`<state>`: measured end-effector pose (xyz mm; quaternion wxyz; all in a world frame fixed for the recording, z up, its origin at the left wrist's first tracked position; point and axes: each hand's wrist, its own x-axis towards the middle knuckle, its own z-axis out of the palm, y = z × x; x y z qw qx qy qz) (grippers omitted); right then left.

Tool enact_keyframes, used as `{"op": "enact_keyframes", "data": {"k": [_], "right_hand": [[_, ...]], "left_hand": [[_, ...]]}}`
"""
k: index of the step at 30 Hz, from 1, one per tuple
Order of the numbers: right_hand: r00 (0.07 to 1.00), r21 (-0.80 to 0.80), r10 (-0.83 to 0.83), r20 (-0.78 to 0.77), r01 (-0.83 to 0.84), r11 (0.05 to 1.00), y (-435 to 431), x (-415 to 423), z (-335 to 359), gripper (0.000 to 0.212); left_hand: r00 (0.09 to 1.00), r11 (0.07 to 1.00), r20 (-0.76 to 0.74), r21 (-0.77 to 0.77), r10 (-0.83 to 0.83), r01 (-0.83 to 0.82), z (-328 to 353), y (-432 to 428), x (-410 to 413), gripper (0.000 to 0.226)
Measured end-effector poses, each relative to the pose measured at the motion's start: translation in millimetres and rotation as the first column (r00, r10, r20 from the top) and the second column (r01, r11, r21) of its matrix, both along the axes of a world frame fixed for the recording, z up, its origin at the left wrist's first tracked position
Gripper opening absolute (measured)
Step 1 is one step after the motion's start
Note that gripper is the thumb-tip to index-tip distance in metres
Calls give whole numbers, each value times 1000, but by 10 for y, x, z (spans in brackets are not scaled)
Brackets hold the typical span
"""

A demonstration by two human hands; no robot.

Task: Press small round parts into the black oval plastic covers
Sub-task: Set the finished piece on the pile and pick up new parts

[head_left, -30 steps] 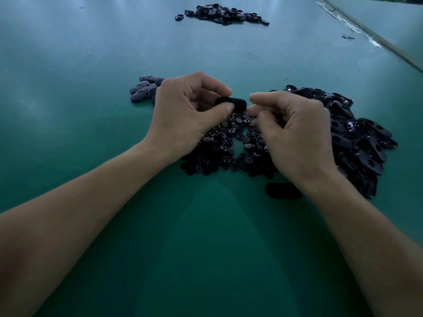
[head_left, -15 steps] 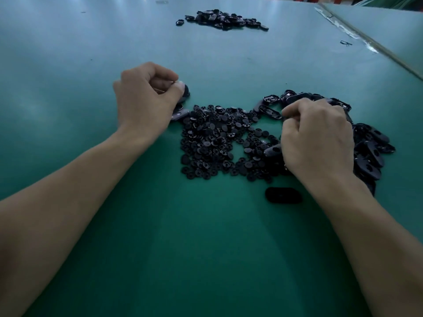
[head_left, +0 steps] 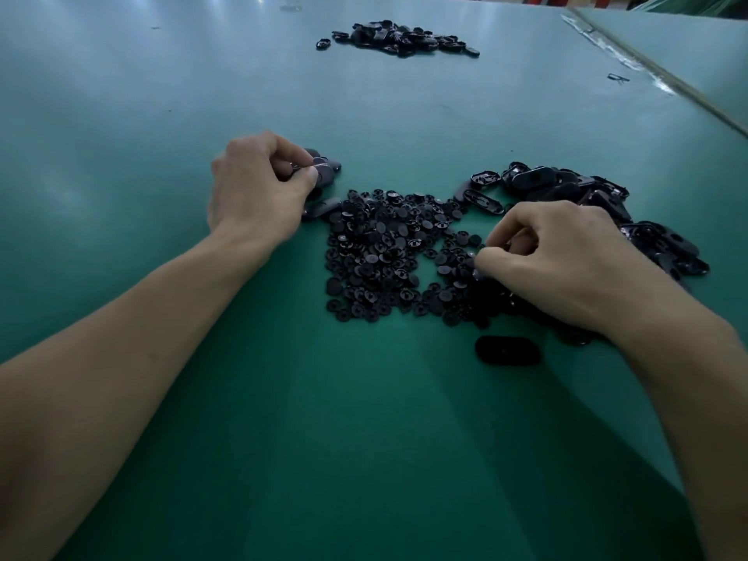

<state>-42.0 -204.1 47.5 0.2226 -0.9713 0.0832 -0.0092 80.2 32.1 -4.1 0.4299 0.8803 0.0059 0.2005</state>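
Observation:
A heap of small round black parts point(head_left: 380, 253) lies in the middle of the green table point(head_left: 283, 419). Right of it is a pile of black oval covers point(head_left: 566, 188). My left hand point(head_left: 259, 192) grips one oval cover point(head_left: 324, 172) between thumb and fingers, low over a small cluster of covers point(head_left: 328, 206) at the left. My right hand point(head_left: 566, 261) has thumb and forefinger curled down into the right edge of the heap, pinching a small round part point(head_left: 477, 261). A single oval cover point(head_left: 508, 350) lies alone near my right wrist.
Another pile of black parts point(head_left: 400, 36) sits far back on the table. A seam or rail point(head_left: 664, 78) runs diagonally along the table's right side, with a small dark scrap point(head_left: 618, 77) beside it.
My left hand carried the oval cover from the centre out to the left cluster. My right hand left the cover, passed over the cover pile, and now dips its fingertips into the round parts.

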Motion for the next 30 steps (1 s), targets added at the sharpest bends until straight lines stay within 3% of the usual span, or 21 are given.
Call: {"op": "enact_keyframes", "data": {"k": [6,14,19,26,30], "right_hand": [[992,3,110,69,-111,994,-122,36,-70,21],[986,10,137,92,-138,990,-167,66,-124,36],[985,-12,165,58,-164,986,-206,74,-133,42],[951,117,104,292,-144,983,-189,91,-196,27],[910,290,60,411,-193,937,-182,117,-214,20]], "left_hand": [[999,1000,52,-26,10,-8,27,-8,-14,6],[977,972,146,203,-153,122,97,-185,-271,11],[970,961,161,239,-181,140,109,-188,-290,13],[938,927,241,339,-249,159,106,-253,-381,14],[871,891,290,351,-397,289,103,-386,-523,17]]}}
